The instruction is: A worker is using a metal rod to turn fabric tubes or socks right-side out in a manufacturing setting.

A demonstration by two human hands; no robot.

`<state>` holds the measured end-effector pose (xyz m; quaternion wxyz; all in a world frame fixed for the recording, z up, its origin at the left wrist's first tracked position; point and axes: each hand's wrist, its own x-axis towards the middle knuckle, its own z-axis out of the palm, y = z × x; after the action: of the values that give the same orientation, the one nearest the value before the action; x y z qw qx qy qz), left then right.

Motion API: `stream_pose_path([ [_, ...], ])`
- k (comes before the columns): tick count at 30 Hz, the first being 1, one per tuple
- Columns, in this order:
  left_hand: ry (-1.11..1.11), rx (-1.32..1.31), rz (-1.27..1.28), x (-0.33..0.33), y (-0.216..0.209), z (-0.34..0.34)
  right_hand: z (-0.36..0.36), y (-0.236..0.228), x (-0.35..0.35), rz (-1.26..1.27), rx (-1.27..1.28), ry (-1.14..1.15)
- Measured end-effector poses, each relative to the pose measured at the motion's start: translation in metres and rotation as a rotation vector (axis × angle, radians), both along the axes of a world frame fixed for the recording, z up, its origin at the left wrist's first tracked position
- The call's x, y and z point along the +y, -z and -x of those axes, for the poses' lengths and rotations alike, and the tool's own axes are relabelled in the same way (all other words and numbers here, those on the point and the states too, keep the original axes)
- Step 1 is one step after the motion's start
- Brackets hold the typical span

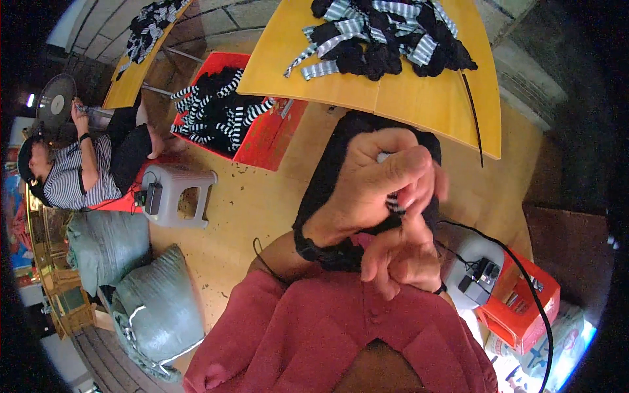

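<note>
In front of my lap, my left hand (386, 167) is raised with its fingers and thumb closed on a small black-and-white striped fabric piece (395, 204). Most of that piece is hidden inside the fist, with a pale bit showing at the top and a striped end below. Just beneath, my right hand (409, 259) reaches up with one digit to the striped end, its other fingers loosely curled. Its grip on the end is partly hidden. Slight blur covers the fingers at the far side of my left hand. Both wrists wear dark bands.
A yellow table (314, 85) ahead bears a heap of black fabric with striped bands (393, 33). Left of it stands a red bin (282, 141) of striped pieces. A seated person (88, 164), grey stool (180, 196), stuffed sacks (157, 308) and red crate (524, 301) surround me.
</note>
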<state>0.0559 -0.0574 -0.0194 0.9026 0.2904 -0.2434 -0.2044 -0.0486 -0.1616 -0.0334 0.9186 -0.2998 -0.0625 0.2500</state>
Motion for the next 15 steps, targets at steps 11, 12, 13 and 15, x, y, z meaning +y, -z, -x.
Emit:
stream_pose_path([
  [11, -0.260, -0.267, -0.237, -0.002, -0.004, 0.019, 0.013, 0.019, 0.009, -0.213, -0.092, -0.104],
  [12, -0.262, -0.266, -0.237, -0.002, -0.003, 0.021, 0.011, 0.018, 0.008, -0.246, -0.023, -0.055],
  [13, -0.249, -0.240, -0.180, -0.003, -0.004, 0.023, 0.008, 0.014, 0.005, -0.224, -0.064, -0.129],
  [15, -0.221, -0.188, -0.064, -0.005, -0.009, 0.031, 0.004, 0.021, -0.004, -0.175, -0.083, -0.271],
])
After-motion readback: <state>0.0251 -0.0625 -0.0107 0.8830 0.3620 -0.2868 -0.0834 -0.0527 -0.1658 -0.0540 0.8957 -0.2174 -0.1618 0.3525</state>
